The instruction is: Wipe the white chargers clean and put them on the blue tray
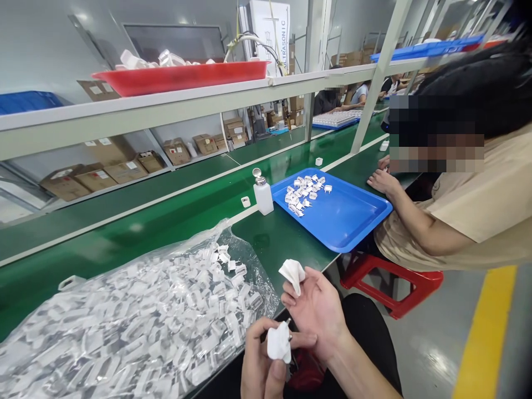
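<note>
Low in the view, my left hand pinches a small white plug housing with metal pins between thumb and fingers. Just beyond it, my right hand is palm up, its fingers closed on a folded white cloth. The two hands are close together near the bench's front edge. To their left lies a clear plastic bag heaped with white plug housings. Ahead, a blue tray holds several white plug pieces toward its far left corner.
A white dispenser bottle with a metal top stands left of the tray. Loose white pieces lie on the green bench. A shelf with a red tray spans above. At right, a co-worker sits by a red stool.
</note>
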The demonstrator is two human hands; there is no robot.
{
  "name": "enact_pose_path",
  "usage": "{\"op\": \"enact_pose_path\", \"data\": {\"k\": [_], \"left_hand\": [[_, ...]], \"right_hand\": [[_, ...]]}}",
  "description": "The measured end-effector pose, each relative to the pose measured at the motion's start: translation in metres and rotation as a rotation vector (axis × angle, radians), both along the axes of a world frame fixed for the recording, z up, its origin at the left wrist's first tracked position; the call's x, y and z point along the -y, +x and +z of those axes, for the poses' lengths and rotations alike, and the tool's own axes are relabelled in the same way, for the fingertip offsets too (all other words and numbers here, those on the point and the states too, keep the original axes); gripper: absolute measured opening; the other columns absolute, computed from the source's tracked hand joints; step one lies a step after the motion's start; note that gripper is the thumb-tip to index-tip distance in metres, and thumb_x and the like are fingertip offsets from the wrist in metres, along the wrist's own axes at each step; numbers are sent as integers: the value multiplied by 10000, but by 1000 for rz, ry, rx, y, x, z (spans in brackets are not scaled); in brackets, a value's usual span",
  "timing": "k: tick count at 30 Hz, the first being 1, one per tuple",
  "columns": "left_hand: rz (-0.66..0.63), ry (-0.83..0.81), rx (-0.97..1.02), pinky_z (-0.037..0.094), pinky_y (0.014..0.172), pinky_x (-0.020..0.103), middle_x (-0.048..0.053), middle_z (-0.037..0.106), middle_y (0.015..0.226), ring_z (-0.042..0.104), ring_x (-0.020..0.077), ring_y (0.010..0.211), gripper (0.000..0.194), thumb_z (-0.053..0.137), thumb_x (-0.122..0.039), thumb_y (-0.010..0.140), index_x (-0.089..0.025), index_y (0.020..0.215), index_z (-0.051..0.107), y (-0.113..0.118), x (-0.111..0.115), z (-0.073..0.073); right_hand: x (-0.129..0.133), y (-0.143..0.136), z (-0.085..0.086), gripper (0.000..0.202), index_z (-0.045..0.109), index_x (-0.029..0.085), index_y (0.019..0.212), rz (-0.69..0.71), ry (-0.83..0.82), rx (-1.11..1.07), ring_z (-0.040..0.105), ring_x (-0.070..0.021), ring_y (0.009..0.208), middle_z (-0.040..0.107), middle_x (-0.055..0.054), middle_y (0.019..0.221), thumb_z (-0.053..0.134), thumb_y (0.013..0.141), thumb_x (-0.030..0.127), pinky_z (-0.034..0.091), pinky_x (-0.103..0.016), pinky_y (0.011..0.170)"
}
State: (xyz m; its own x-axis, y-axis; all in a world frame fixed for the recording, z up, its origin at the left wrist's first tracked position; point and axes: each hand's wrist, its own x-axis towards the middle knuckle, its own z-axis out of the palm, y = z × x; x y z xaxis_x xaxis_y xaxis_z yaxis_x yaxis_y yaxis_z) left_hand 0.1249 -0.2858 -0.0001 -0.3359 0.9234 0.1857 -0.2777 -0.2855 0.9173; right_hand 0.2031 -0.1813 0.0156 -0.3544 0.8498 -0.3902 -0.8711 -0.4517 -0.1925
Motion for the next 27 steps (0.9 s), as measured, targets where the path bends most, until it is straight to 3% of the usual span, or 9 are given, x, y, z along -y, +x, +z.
{"op": "enact_pose_path", "data": {"k": [6, 9, 12, 20, 27], "left_hand": [[-91, -190, 457, 609, 719, 411, 91, 806, 776, 762, 267, 645, 267, 632, -436, 940, -195, 1050, 668, -12, -7, 2], [-50, -351, 659, 621, 748, 357, 111, 797, 761, 769, 225, 667, 287, 531, -311, 1010, -142, 905, 737, -20, -14, 6], [5, -462, 819, 626, 749, 316, 113, 805, 809, 780, 193, 727, 372, 427, -212, 1048, -135, 893, 756, -26, -18, 9], [-2, -476, 927, 624, 729, 295, 142, 810, 915, 791, 205, 823, 357, 451, -257, 1054, -117, 910, 746, -27, -19, 1], [-86, -399, 900, 578, 1002, 402, 207, 686, 1329, 636, 287, 1269, 407, 394, -303, 1069, -102, 1022, 746, -31, -22, 2]], "right_hand": [[1, 1, 2, 112, 615, 174, 740, -31, 4, 19, 380, -103, 566, 542, 21, 761, 627, 839, 225, 351, -260, 503], [5, 1, 3, 125, 612, 173, 730, -26, 16, 36, 370, -107, 579, 529, 18, 761, 631, 843, 223, 362, -267, 511], [9, 2, 2, 135, 620, 172, 742, -23, 18, 59, 363, -109, 586, 528, 15, 773, 618, 863, 232, 368, -271, 513], [11, 4, -5, 145, 647, 173, 781, 1, 18, 100, 374, -114, 603, 523, 13, 773, 591, 890, 250, 405, -276, 531], [10, 5, -7, 190, 629, 180, 712, -3, 18, 160, 387, -123, 586, 490, 12, 683, 582, 888, 233, 433, -272, 535]]}}
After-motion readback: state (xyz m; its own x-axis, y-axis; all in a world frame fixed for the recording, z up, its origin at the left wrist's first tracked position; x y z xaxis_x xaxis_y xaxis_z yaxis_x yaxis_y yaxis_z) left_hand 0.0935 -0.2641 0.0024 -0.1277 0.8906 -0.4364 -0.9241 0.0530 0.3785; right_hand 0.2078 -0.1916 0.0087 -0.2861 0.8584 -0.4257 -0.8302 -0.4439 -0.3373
